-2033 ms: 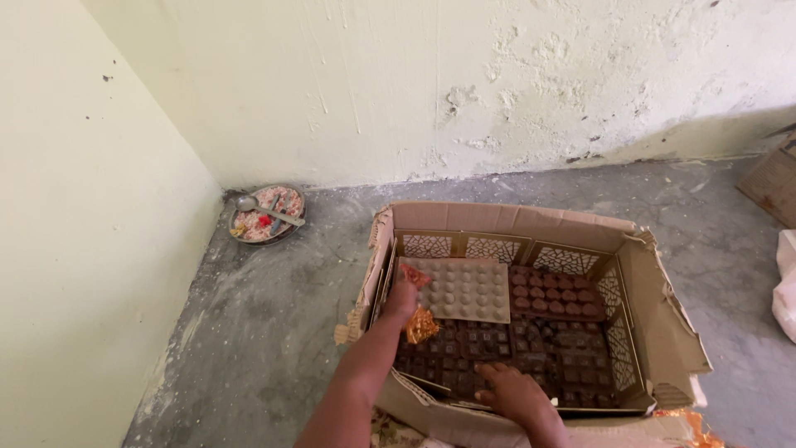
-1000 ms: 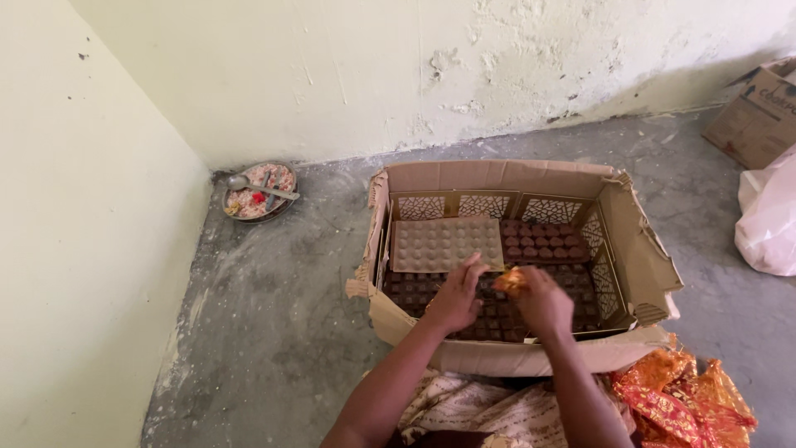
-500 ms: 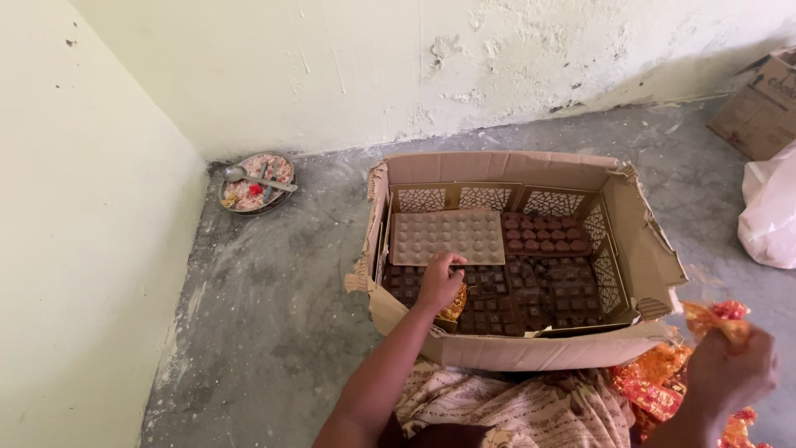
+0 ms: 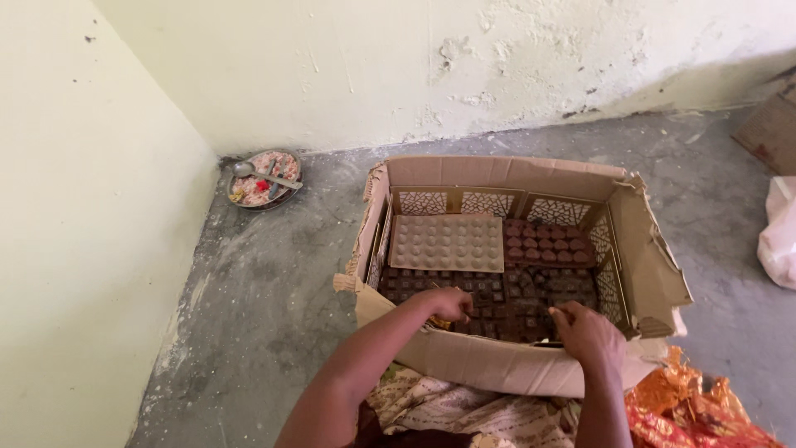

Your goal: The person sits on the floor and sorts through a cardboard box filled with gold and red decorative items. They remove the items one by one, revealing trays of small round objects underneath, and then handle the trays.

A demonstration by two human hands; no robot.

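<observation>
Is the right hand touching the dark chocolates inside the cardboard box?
Touching. In the head view, the right hand rests its fingertips on the dark chocolates in the cardboard box.

Both forearms are seen bare, no sleeves, no watch or bangles anywhere up to the frame edge. The left hand (image 4: 448, 304) and right hand (image 4: 587, 330) are bare too, no gloves, and no rings can be made out. Down at 6 o'clock, a cream cloth (image 4: 464, 415) printed with a dark brownish leafy pattern is draped over the lap, with a plain darker brown patch showing at its lower left edge.
</observation>
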